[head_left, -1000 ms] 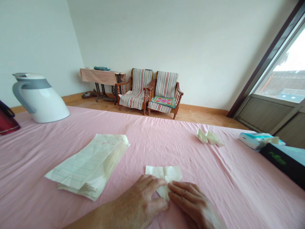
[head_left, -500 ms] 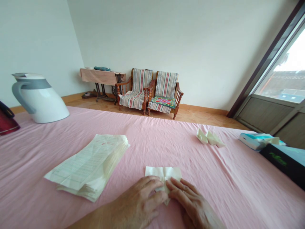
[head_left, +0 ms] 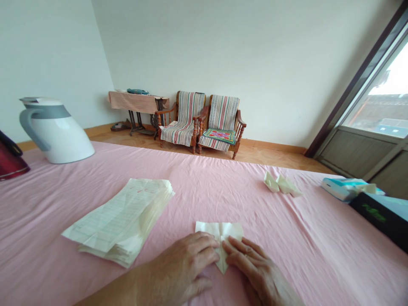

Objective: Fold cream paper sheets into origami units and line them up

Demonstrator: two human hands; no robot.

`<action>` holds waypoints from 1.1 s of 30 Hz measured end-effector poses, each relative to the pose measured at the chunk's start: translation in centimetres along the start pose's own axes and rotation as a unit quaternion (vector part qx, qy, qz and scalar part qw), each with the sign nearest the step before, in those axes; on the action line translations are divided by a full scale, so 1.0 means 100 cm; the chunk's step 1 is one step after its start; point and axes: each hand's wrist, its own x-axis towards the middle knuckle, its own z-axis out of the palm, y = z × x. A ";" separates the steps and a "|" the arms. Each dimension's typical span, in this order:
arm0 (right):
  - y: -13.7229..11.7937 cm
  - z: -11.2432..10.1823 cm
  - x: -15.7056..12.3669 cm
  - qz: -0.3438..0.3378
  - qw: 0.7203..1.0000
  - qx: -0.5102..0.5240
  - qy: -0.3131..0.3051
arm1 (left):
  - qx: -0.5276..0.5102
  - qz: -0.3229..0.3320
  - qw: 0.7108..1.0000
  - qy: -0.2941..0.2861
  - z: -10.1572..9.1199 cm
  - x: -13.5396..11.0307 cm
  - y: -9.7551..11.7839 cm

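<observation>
A small folded sheet of paper [head_left: 219,229] lies on the pink cloth in front of me, a crease down its middle and a point toward me. My left hand [head_left: 191,263] rests on its left half, fingers bent a little and apart. On the right half my right hand [head_left: 251,263] presses down with its fingers stretched flat. The fingers of both hands cover parts of the paper's sides. To the left lies a thick stack of printed sheets [head_left: 119,216], its edges uneven. Folded paper shapes [head_left: 282,185] stand farther off to the right.
A white and grey jug [head_left: 63,134] stands at the back left beside a red object [head_left: 11,159], partly cut off. At the right are a tissue pack [head_left: 341,189] and a black box [head_left: 376,216]. Two wooden armchairs [head_left: 219,123] stand beyond the pink cloth [head_left: 204,182].
My left hand has shifted slightly left and back, showing more of the paper's near point. My right hand stays almost in place. The whole view has moved very slightly.
</observation>
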 end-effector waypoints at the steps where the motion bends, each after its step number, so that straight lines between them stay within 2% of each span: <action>1: 0.000 0.000 0.000 0.000 1.000 -0.001 -0.003 | 0.002 0.000 1.000 -0.004 -0.001 0.000 0.000; 9: 0.000 0.001 -0.001 0.006 1.000 0.011 0.001 | 0.012 -0.002 1.000 -0.015 -0.001 0.001 -0.003; 17: 0.001 0.003 -0.002 0.016 0.999 0.051 -0.004 | 0.013 -0.013 0.998 -0.055 -0.005 0.003 -0.005; 23: -0.001 0.004 -0.006 0.024 0.994 0.100 0.040 | 0.003 0.004 0.999 -0.041 -0.003 0.005 -0.007; 27: -0.002 0.004 -0.007 0.039 0.994 0.096 0.040 | 0.006 0.013 0.999 -0.041 -0.002 0.005 -0.010; 29: 0.000 0.006 -0.010 0.025 0.996 0.074 0.050 | 0.013 0.013 0.999 -0.043 -0.001 0.005 -0.011; 33: 0.008 0.013 -0.020 -0.047 0.996 0.042 0.062 | 0.025 0.016 0.999 -0.040 0.000 0.003 -0.011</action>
